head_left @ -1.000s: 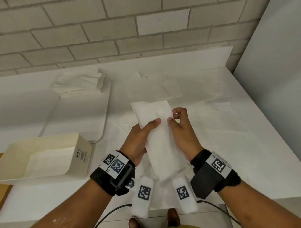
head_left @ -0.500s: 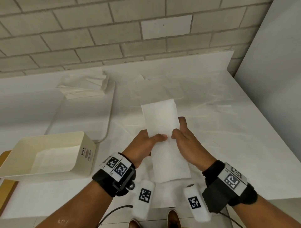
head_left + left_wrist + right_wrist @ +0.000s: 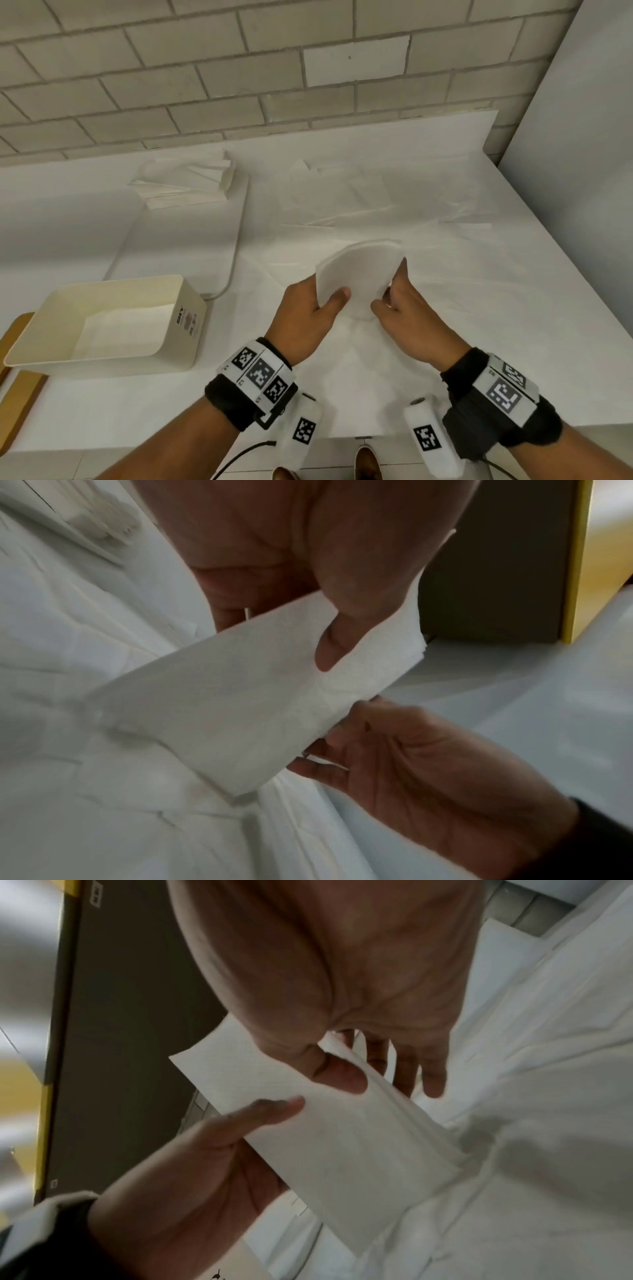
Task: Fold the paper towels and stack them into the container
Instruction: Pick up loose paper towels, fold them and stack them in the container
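Observation:
A white paper towel (image 3: 356, 274) is bent over in an arc just above the table, its far end curling toward me. My left hand (image 3: 318, 305) pinches its left edge, thumb on top (image 3: 329, 653). My right hand (image 3: 394, 301) pinches the right edge, thumb on top (image 3: 339, 1074). The towel (image 3: 232, 696) (image 3: 342, 1137) reads as a folded strip in both wrist views. The cream container (image 3: 113, 325) stands at the left with a folded towel (image 3: 126, 329) lying flat inside.
A stack of paper towels (image 3: 191, 185) lies on a white tray (image 3: 205, 246) at the back left. Loose flat sheets (image 3: 342, 192) lie at the back centre. A brick wall (image 3: 239, 68) stands behind, a white panel (image 3: 582, 171) to the right.
The towel lay as a long flat strip before; both hands have now lifted its near end and bent it over toward the far end, so it forms an arc.

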The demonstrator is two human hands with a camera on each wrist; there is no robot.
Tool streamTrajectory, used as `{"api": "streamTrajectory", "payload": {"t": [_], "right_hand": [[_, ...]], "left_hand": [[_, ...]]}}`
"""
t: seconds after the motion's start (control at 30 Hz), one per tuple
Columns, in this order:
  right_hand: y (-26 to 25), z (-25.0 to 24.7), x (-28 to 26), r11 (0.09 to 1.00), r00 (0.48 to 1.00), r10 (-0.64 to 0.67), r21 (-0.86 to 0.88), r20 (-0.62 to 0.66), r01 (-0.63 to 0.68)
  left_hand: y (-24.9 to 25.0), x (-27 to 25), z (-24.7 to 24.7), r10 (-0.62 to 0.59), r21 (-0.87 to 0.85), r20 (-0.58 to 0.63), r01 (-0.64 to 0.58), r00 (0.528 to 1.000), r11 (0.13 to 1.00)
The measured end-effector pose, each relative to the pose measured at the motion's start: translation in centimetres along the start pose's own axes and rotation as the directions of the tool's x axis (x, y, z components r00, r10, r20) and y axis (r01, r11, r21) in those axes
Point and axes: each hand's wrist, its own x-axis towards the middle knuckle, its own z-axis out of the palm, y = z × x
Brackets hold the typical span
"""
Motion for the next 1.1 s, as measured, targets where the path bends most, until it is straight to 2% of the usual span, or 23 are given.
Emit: {"api": "streamTrajectory", "payload": {"t": [0.1, 0.2, 0.27, 0.33, 0.47, 0.5, 0.57, 0.67, 0.73, 0.77, 0.83, 0.9, 1.0, 1.1], "right_hand": [[0.0, -0.1, 0.4, 1.000, 1.000, 0.002, -0.004, -0.003, -0.002], [0.1, 0.4, 1.1, 0.998, 0.996, 0.056, -0.047, 0.068, -0.053], [0.3, 0.8, 1.4, 0.996, 0.990, 0.079, -0.054, 0.113, -0.073], [-0.2, 1.0, 1.3, 0.996, 0.991, 0.073, -0.052, 0.111, -0.068], [-3.7, 1.4, 1.6, 0.997, 0.998, 0.009, -0.083, 0.064, -0.003], [-5.0, 1.7, 1.8, 0.996, 0.996, -0.024, -0.087, 0.087, 0.032], [-7.9, 3.0, 2.8, 0.986, 0.984, -0.091, -0.124, 0.155, 0.111], [-11.9, 6.8, 5.3, 0.949, 0.951, -0.197, -0.198, 0.240, 0.246], [-14.2, 10.6, 7.2, 0.904, 0.916, -0.256, -0.260, 0.307, 0.340], [-15.1, 12.8, 8.2, 0.873, 0.897, -0.274, -0.302, 0.347, 0.383], [-16.4, 16.9, 9.7, 0.796, 0.866, -0.249, -0.417, 0.434, 0.438], [-16.8, 20.5, 10.8, 0.687, 0.836, -0.156, -0.550, 0.527, 0.475], [-16.3, 24.4, 11.9, 0.502, 0.778, 0.039, -0.686, 0.626, 0.527], [-15.7, 26.6, 12.8, 0.367, 0.752, 0.186, -0.754, 0.633, 0.544]], "left_hand": [[0.5, 0.2, 0.0, -0.036, -0.057, -0.004, 0.036, 0.999, 0.998], [0.4, 0.1, 0.6, -0.124, -0.068, 0.026, 0.126, 0.992, 0.990], [0.5, -0.1, 0.8, -0.186, -0.163, 0.010, 0.185, 0.983, 0.969], [1.5, -0.2, 0.2, -0.227, -0.331, -0.018, 0.209, 0.974, 0.920], [3.8, -0.4, -4.2, -0.251, -0.646, -0.076, 0.144, 0.965, 0.750], [3.9, -0.5, -6.0, -0.253, -0.667, -0.121, 0.110, 0.960, 0.737], [3.8, -1.0, -10.9, -0.243, -0.645, -0.237, 0.035, 0.941, 0.764], [2.5, -3.3, -20.1, -0.185, -0.474, -0.440, -0.052, 0.879, 0.879], [1.0, -5.6, -25.9, -0.111, -0.169, -0.520, 0.025, 0.847, 0.985], [-0.1, -6.7, -28.4, -0.083, 0.032, -0.526, 0.118, 0.846, 0.992], [-2.4, -8.5, -31.8, -0.059, 0.369, -0.508, 0.279, 0.859, 0.886], [-5.1, -9.5, -33.4, -0.073, 0.529, -0.458, 0.338, 0.886, 0.779], [-9.1, -10.0, -34.0, -0.139, 0.679, -0.324, 0.333, 0.936, 0.654], [-11.6, -10.0, -33.9, -0.152, 0.779, -0.219, 0.266, 0.964, 0.568]]}}
